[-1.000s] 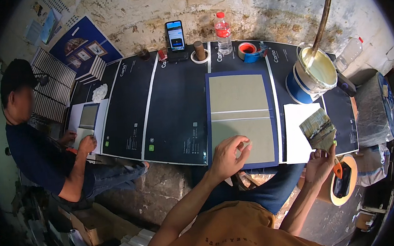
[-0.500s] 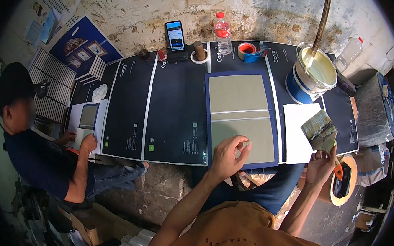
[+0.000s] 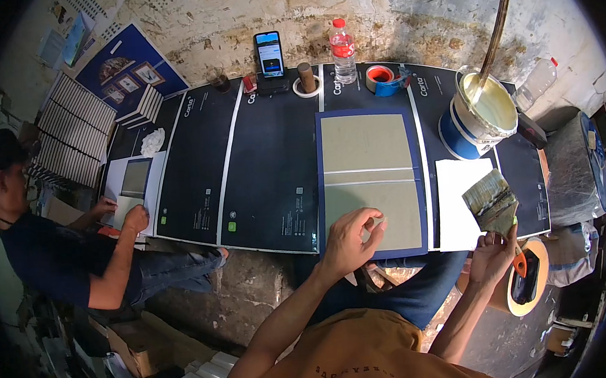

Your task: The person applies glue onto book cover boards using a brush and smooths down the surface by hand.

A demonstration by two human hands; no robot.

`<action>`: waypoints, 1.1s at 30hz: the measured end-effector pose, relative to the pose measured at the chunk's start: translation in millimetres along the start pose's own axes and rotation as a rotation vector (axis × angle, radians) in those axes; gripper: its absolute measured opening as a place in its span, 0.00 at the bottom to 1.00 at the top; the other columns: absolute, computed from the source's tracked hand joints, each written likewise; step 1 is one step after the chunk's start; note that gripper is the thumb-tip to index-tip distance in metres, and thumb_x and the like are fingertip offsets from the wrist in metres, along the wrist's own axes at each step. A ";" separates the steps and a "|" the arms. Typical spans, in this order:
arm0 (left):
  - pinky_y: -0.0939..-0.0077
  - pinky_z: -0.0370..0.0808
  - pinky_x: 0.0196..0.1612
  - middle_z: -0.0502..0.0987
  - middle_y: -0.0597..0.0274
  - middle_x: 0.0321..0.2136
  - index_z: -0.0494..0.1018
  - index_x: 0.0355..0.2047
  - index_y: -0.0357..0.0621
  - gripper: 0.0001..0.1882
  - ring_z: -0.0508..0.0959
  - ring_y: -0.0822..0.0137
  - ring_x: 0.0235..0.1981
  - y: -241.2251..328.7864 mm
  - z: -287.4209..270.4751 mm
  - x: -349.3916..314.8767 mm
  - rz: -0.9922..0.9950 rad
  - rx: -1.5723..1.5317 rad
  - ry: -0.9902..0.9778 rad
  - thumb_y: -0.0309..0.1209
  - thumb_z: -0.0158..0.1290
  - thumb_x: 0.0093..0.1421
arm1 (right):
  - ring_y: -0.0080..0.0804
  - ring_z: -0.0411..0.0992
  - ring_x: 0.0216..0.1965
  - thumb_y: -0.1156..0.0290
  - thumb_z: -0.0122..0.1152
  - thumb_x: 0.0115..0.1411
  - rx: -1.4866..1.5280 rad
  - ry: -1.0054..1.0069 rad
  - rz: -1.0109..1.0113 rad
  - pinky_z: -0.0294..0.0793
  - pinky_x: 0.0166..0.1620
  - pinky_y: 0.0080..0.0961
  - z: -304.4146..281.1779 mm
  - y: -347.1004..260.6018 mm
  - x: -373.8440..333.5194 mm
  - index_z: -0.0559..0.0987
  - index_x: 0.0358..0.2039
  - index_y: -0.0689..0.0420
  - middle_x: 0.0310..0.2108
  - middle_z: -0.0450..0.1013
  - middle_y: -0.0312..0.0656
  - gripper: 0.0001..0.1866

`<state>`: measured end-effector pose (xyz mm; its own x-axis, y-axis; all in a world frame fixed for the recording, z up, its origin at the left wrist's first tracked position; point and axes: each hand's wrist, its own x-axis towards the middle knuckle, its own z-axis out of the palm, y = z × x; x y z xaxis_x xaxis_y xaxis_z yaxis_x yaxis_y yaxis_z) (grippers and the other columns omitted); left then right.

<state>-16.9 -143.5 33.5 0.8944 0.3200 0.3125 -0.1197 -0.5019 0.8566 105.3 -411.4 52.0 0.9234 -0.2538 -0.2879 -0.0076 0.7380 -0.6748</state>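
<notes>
A book cover blank (image 3: 366, 139), two grey boards with a narrow strip between them on blue material, lies before me on the table. Over its near left part is my left hand (image 3: 352, 242), its fingers loosely bent, thumb apart from the index finger, nothing seen between them. To the right, my right hand (image 3: 492, 256) grips a small stained, greenish-brown flat board (image 3: 491, 202) by its lower edge. That board is tilted up above a white sheet of paper (image 3: 453, 206), covering part of it.
A bucket (image 3: 461, 125) of pale paste with a stick stands at back right. Tape rolls (image 3: 382, 78), a water bottle (image 3: 342, 49) and a phone (image 3: 270, 56) line the back. At left, a co-worker (image 3: 53, 227) handles a small cover. Beside my right hand sits a cardboard ring (image 3: 539, 271).
The co-worker's head and upper body have shifted left. My hands and the stained board have barely moved.
</notes>
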 end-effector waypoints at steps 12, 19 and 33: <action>0.76 0.69 0.28 0.77 0.59 0.27 0.75 0.40 0.39 0.09 0.74 0.69 0.25 1.9 -0.2 -0.2 -0.008 -0.008 0.000 0.25 0.59 0.59 | 0.19 0.53 0.21 0.59 0.55 0.69 -0.017 -0.020 0.010 0.52 0.28 0.21 -1.9 -0.2 -0.3 0.76 0.33 0.51 0.18 0.60 0.28 0.11; 0.76 0.69 0.28 0.76 0.60 0.27 0.75 0.40 0.39 0.09 0.74 0.69 0.25 1.8 -0.5 0.0 -0.004 -0.008 0.005 0.25 0.59 0.58 | 0.20 0.56 0.22 0.59 0.56 0.68 -0.011 -0.058 0.027 0.54 0.30 0.21 -9.1 0.9 2.8 0.77 0.36 0.52 0.20 0.63 0.29 0.11; 0.76 0.68 0.27 0.76 0.60 0.26 0.75 0.39 0.39 0.09 0.73 0.70 0.24 0.1 -0.1 -0.1 0.015 -0.019 0.020 0.25 0.59 0.58 | 0.21 0.58 0.25 0.57 0.58 0.67 -0.012 -0.109 0.052 0.57 0.31 0.21 -20.1 1.5 9.1 0.76 0.40 0.53 0.25 0.66 0.31 0.12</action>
<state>-17.1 -143.5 33.5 0.8837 0.3285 0.3334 -0.1415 -0.4915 0.8593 106.0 -425.1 34.8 0.9580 -0.1449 -0.2475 -0.0609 0.7406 -0.6692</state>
